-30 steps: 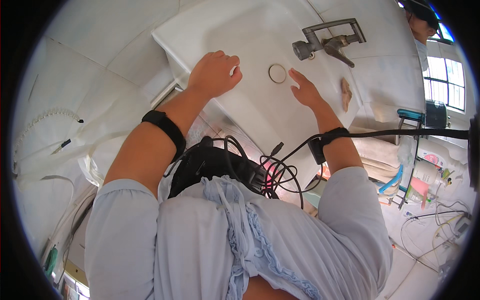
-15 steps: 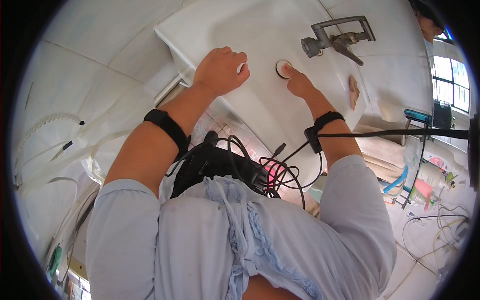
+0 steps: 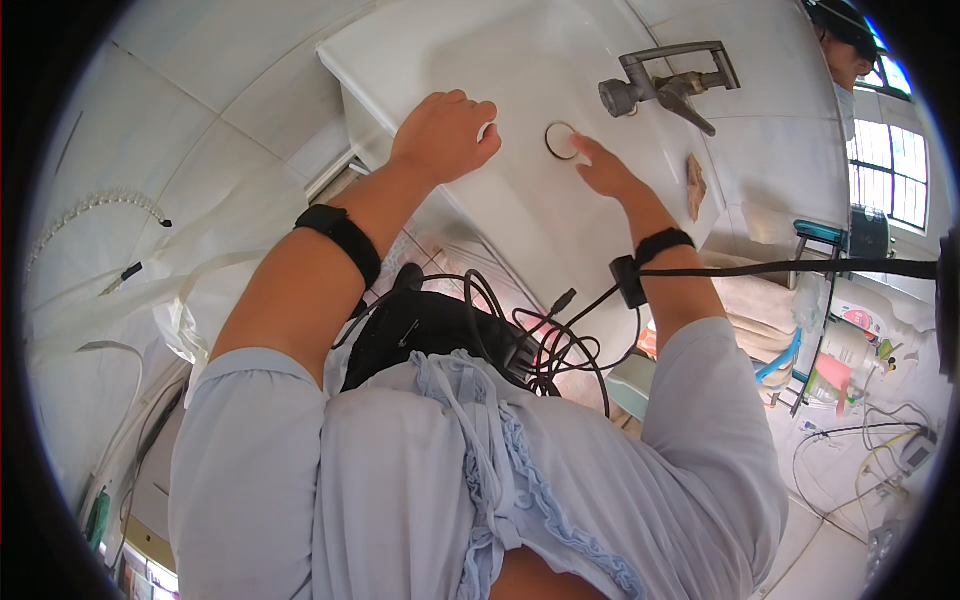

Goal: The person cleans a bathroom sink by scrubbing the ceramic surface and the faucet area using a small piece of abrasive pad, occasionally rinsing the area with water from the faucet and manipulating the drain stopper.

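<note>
A white washbasin (image 3: 520, 215) lies in front of me, with a round white drain plug (image 3: 562, 141) set in its floor inside a dark ring. Just right of that plug is my right hand (image 3: 608, 170), thumb and a finger apart, nothing visible between them. My left hand (image 3: 445, 137) hovers over the basin's left part with its fingers curled closed. A small whitish patch shows between its thumb and forefinger; whether it is a held thing or the basin behind, I cannot make out. Beyond the plug stands a grey metal faucet (image 3: 668, 90).
A brown, irregular piece (image 3: 696, 187) lies on the basin's right rim. Black cables (image 3: 545, 345) hang in loops below my hands, and one runs right from my wrist strap (image 3: 628, 280). Bottles and a rack (image 3: 815, 300) stand at the right. The mirror shows part of a person.
My right hand has drawn back from the drain plug, and its fingers have spread a little. The left hand has stayed nearly in place. The whole view has shifted slightly.
</note>
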A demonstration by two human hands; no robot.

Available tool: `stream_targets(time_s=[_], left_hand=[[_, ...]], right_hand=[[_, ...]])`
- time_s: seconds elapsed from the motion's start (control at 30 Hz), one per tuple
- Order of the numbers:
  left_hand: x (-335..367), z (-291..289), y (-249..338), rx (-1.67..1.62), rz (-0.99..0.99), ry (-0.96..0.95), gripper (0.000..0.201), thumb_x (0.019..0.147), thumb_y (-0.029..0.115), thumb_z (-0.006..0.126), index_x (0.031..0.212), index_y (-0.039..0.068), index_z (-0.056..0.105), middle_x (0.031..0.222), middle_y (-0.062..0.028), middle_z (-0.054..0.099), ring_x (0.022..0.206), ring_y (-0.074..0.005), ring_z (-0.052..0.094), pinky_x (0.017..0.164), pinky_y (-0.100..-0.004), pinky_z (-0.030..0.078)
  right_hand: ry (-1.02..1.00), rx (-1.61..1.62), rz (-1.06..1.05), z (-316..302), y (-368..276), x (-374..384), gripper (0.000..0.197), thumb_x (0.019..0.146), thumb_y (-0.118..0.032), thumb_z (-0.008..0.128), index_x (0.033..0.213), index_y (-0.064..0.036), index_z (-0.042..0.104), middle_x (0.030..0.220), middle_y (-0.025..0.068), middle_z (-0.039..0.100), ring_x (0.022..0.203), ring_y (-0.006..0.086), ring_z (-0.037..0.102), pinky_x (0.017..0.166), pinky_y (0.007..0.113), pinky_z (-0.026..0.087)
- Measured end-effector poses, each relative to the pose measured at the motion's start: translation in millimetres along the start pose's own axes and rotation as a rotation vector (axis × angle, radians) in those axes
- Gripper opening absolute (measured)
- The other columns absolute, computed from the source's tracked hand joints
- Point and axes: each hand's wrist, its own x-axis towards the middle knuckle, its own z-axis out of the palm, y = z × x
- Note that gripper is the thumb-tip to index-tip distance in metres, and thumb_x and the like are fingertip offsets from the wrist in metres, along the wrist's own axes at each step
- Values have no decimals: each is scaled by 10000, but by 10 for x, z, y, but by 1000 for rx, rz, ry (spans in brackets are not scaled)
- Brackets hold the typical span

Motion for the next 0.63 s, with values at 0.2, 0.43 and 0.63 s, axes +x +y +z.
stream_targets(time_s=[0.2, 0.43, 0.63], left_hand=[[-18, 11, -35, 34, 30, 65, 83, 747, 175, 548, 727, 99, 575, 613, -30, 547, 672, -199, 542, 672, -327, 452], [231, 184, -240, -8, 5, 32, 159, 753, 246, 548, 847, 120, 571, 641, -62, 553, 644, -247, 545, 622, -365, 455], [664, 468, -617, -152, -39, -81, 209, 767, 278, 592, 906, 128, 549, 630, -43, 559, 629, -229, 562, 603, -371, 450]], right_hand=[[-49, 40, 106, -235, -109, -205, 460, 834, -155, 520, 1275, -89, 408, 1316, 113, 399, 1227, 232, 365, 995, 321, 314], [-58, 387, 79, -490, -475, -551, 365, 862, -205, 522, 1203, -79, 484, 1095, 102, 578, 965, 196, 553, 841, 290, 425], [133, 632, 253, -386, -527, -1227, 349, 889, -218, 501, 1220, -111, 480, 1137, 118, 545, 1030, 196, 532, 902, 304, 409]])
